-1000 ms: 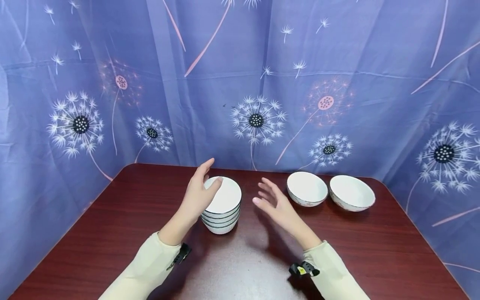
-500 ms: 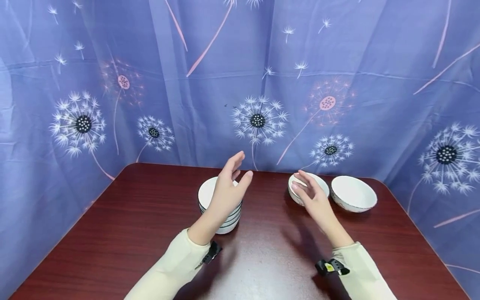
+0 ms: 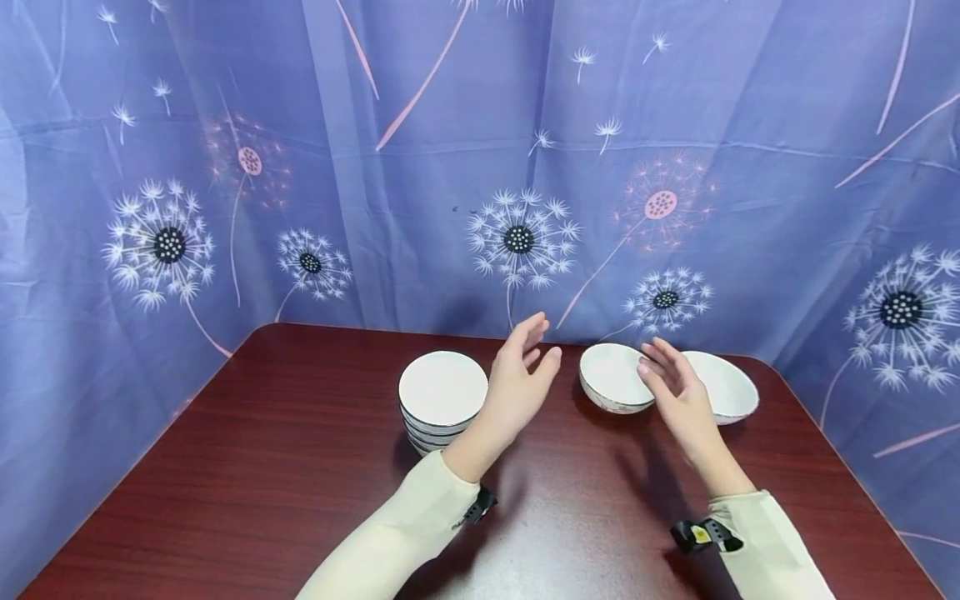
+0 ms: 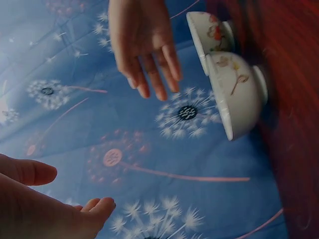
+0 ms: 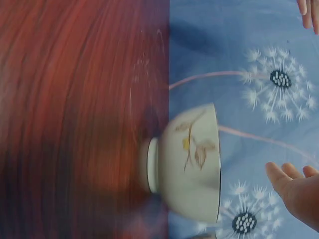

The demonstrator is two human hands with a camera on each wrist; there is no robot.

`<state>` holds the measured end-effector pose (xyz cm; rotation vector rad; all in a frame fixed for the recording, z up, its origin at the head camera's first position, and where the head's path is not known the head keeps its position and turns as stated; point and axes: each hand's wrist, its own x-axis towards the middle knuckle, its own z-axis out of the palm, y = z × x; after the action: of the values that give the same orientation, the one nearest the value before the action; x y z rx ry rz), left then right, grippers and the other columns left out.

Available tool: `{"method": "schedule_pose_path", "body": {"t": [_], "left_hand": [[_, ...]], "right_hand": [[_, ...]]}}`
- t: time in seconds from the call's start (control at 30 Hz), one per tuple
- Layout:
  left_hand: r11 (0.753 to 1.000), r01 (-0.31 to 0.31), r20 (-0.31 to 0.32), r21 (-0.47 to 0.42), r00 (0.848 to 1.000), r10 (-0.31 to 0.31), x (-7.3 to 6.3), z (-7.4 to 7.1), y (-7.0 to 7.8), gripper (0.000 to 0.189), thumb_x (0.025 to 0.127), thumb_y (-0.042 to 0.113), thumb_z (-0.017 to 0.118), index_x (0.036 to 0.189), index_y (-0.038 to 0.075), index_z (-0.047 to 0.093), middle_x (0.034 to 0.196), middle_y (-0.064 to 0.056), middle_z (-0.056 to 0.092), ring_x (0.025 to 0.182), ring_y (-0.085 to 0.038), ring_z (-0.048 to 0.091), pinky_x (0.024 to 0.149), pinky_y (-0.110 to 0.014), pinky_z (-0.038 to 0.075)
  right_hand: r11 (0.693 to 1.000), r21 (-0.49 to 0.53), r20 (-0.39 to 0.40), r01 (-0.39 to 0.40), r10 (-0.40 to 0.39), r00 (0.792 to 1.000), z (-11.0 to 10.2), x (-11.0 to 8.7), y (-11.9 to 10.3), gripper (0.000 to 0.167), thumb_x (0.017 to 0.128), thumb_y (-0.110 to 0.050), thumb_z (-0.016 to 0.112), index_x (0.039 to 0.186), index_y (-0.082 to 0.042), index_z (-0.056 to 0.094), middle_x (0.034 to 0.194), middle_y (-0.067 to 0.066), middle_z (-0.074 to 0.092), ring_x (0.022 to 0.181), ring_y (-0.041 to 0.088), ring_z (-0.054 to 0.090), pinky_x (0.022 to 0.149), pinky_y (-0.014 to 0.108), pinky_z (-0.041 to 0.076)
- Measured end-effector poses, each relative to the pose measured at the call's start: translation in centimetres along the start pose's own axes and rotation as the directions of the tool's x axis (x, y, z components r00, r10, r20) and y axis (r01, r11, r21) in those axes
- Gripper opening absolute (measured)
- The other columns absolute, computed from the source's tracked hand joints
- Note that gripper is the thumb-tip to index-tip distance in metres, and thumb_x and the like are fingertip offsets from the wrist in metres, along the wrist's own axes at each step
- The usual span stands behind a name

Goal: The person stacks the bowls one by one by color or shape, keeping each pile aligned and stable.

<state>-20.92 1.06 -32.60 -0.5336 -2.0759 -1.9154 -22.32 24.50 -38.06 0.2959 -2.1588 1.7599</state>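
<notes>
My left hand (image 3: 519, 385) hovers between a stack of white bowls (image 3: 442, 388) and a flower-patterned bowl (image 3: 611, 377), its fingers relaxed and nothing in them. Above the gap between that bowl and a second patterned bowl (image 3: 726, 387) is my right hand (image 3: 684, 410), fingers loosely bent and holding nothing. It partly covers the second bowl in the head view. Painted flowers and a foot ring show on the nearer bowl (image 5: 192, 164) in the right wrist view. My left forearm hides the lower right of the stack.
Everything stands on a dark red wooden table (image 3: 225, 467). A blue curtain (image 3: 420, 208) printed with dandelions hangs right behind its back edge and along both sides.
Both hands have moved to the right, the left from beside the stack to past it, the right from left of the patterned bowls to over them. The bowls stay in place.
</notes>
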Motion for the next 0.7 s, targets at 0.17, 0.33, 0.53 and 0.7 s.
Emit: {"method": "schedule_pose_path", "body": {"t": [0.17, 0.33, 0.53, 0.7], "left_hand": [[0.999, 0.046, -0.021, 0.002, 0.999, -0.046, 0.5, 1.8, -1.4, 0.045, 0.093, 0.007, 0.058, 0.137, 0.003, 0.048, 0.131, -0.014, 0.056, 0.123, -0.025, 0.052, 0.103, -0.034, 0.045], [0.998, 0.04, -0.028, 0.055, 0.999, -0.039, 1.0, 3.3, -3.0, 0.045, 0.092, 0.004, 0.059, 0.135, -0.001, 0.049, 0.129, -0.016, 0.058, 0.12, -0.028, 0.054, 0.101, -0.039, 0.047], [0.994, 0.059, -0.032, 0.088, 0.998, -0.056, 1.2, 4.7, -4.3, 0.045, 0.092, 0.003, 0.059, 0.135, -0.003, 0.048, 0.128, -0.017, 0.057, 0.12, -0.031, 0.053, 0.099, -0.039, 0.049], [0.988, 0.15, -0.075, 0.047, 0.986, -0.146, 1.6, 6.0, -5.6, 0.043, 0.09, 0.004, 0.061, 0.132, -0.002, 0.052, 0.124, -0.014, 0.06, 0.117, -0.032, 0.054, 0.097, -0.037, 0.05]], "right_hand": [[1.0, 0.019, -0.049, 0.021, -0.02, 0.999, -1.8, 0.1, 0.9, 0.051, 0.098, -0.007, 0.054, 0.143, 0.007, 0.034, 0.118, -0.019, 0.054, 0.111, -0.003, 0.052, 0.091, 0.006, 0.042], [1.0, 0.003, -0.085, 0.03, -0.029, 0.996, -3.7, 0.3, 1.8, 0.052, 0.097, -0.004, 0.054, 0.143, 0.007, 0.033, 0.117, -0.019, 0.054, 0.109, -0.003, 0.052, 0.09, 0.005, 0.041], [0.999, 0.034, -0.17, 0.028, -0.022, 0.985, -5.7, 0.2, 2.6, 0.051, 0.095, -0.001, 0.056, 0.142, 0.0, 0.037, 0.114, -0.018, 0.057, 0.106, -0.005, 0.052, 0.095, 0.007, 0.039], [0.998, -0.031, -0.227, -0.053, 0.045, 0.973, -7.4, 0.1, 3.5, 0.059, 0.095, -0.006, 0.057, 0.146, 0.001, 0.029, 0.122, -0.013, 0.054, 0.119, 0.001, 0.048, 0.1, 0.008, 0.036]]}}
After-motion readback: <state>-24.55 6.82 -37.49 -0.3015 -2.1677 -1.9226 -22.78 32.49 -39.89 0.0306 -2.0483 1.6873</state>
